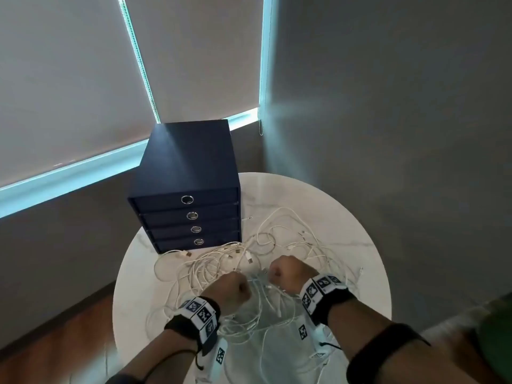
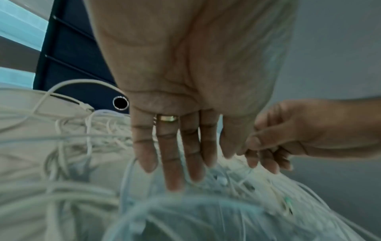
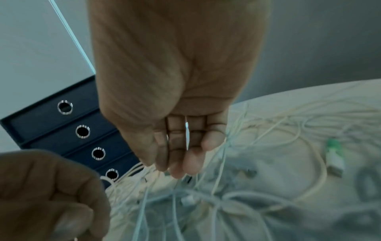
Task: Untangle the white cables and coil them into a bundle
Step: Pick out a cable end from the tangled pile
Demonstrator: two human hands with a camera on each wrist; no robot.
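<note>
A loose tangle of white cables (image 1: 210, 263) (image 2: 82, 138) (image 3: 268, 130) is spread over the round white table (image 1: 332, 203). Both hands hover close together over the near middle of the tangle. My left hand (image 1: 235, 289) (image 2: 175, 154) (image 3: 51, 187) reaches its fingers down into the strands, thumb pressed against the index finger on thin cable. My right hand (image 1: 288, 273) (image 3: 175, 146) (image 2: 288, 133) pinches a few strands between thumb and fingertips. Short lengths of cable stretch between the two hands. One cable end has a green-and-white USB plug (image 3: 335, 156), lying to the right.
A dark blue box of drawers (image 1: 188, 162) (image 2: 78, 57) (image 3: 51, 124) with ring pulls stands on the table's far left, touching the cables. Grey walls and blinds close in behind. Wooden floor (image 1: 69, 342) lies left of the table. Cable loops reach towards the table's right edge.
</note>
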